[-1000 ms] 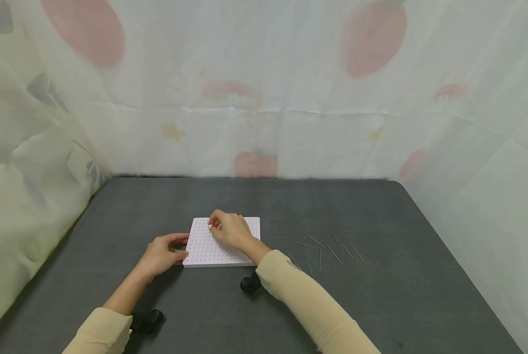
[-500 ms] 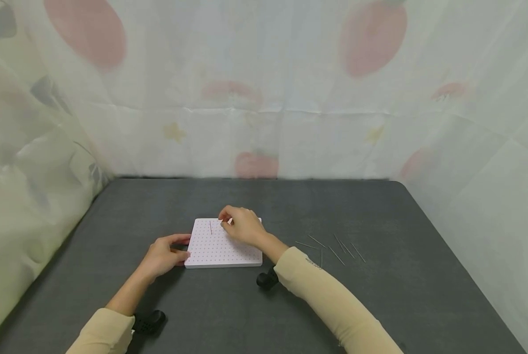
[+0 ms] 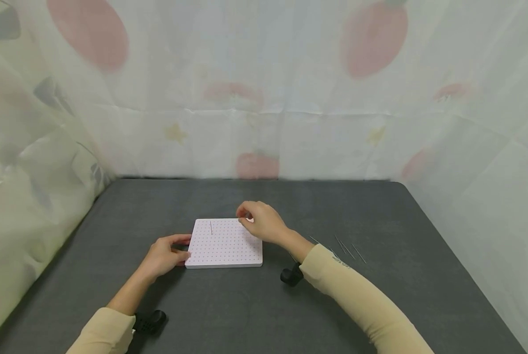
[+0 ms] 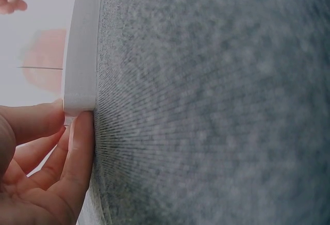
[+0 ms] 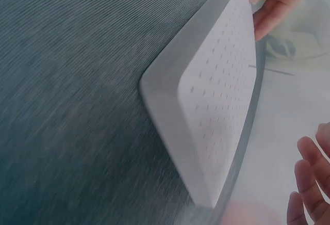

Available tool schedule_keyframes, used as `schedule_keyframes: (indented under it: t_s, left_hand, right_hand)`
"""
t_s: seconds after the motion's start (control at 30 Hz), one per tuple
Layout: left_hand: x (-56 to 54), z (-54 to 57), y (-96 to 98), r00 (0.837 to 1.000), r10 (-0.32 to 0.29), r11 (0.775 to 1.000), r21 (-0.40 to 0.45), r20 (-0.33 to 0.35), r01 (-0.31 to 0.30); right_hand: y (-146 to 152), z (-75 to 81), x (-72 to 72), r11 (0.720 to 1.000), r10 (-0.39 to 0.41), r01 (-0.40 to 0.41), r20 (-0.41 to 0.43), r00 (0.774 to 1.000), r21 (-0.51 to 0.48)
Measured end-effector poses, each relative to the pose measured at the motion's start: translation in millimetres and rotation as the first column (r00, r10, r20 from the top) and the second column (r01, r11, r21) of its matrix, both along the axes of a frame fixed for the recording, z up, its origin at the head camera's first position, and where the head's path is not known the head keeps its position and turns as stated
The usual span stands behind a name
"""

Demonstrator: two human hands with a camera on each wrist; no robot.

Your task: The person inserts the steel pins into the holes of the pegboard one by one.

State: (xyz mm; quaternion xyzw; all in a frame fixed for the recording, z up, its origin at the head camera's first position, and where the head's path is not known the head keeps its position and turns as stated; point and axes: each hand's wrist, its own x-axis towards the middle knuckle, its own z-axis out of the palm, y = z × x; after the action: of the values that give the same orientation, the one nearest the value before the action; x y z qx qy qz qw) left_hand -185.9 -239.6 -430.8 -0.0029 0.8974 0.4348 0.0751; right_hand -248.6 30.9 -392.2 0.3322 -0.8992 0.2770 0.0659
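A white pegboard [image 3: 224, 248] with rows of small holes lies flat on the dark table. My left hand [image 3: 161, 255] holds its left edge, and the left wrist view shows thumb and fingertips pinching a corner of the board [image 4: 81, 75]. One thin metal pin [image 3: 211, 228] stands upright in the board near the far left corner; the right wrist view shows this pin [image 5: 273, 70] sticking out of the holed face. Over the board's far right corner hovers my right hand [image 3: 264, 222], fingers loosely curved and nothing between them.
Several loose thin metal pins [image 3: 344, 246] lie on the table right of the board, partly hidden by the right sleeve [image 3: 348, 285]. Black wrist devices [image 3: 151, 322] hang under both forearms. A patterned curtain [image 3: 264, 123] encloses the table's back and sides.
My right hand has let go of the pin, which now stands in the board, and has moved right across the board. The left hand stays on the board's left edge.
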Motion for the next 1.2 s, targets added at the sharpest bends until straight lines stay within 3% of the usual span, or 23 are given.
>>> schedule_keyframes:
  t_s: [0.3,0.57,1.2]
  left_hand:
    - [-0.5,-0.3,-0.6,1.000,0.009,1.000,-0.004,0.000,-0.009]
    - [-0.8,-0.4,-2.7,1.000,0.008,1.000,0.005,0.012,-0.008]
    - [-2.4,-3.0,-2.2,1.000,0.009,1.000,0.007,0.001,-0.009]
  right_hand:
    - [29,4.5,5.8,1.000,-0.010,0.012,-0.064,0.998,0.021]
    - [56,6.0,12.3,1.000,-0.023,0.022,-0.058,0.998,-0.003]
    - [134,7.5,30.6,0.980,-0.110,0.101,-0.043,0.993,-0.169]
